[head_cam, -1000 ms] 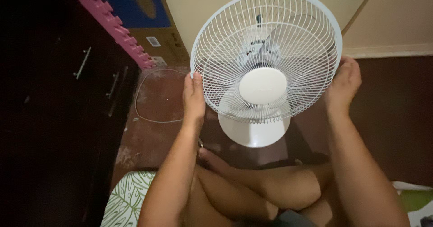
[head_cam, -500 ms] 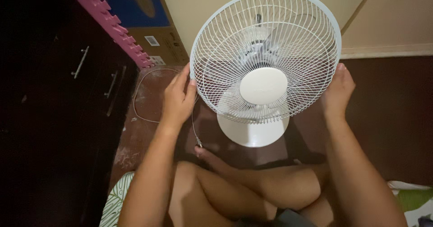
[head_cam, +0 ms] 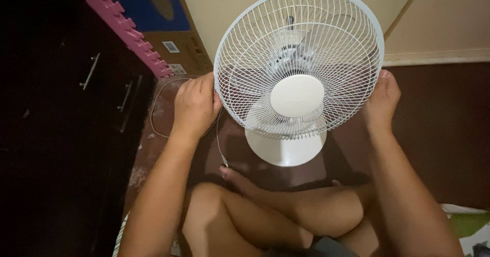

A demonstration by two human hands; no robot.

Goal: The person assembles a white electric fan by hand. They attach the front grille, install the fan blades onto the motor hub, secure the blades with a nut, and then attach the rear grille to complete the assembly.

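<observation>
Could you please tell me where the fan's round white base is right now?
In the head view the round white base sits on the dark floor at centre, below the fan's grille and ahead of the person's foot.

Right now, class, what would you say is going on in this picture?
A person sits cross-legged on the floor facing a white table fan. The left hand grips the left edge of the fan's wire grille, and the right hand presses against its right edge. The fan stands on its round white base on the dark floor. A thin wire clip hangs loose from the grille beside the left hand. A dark cabinet stands at the left.
</observation>
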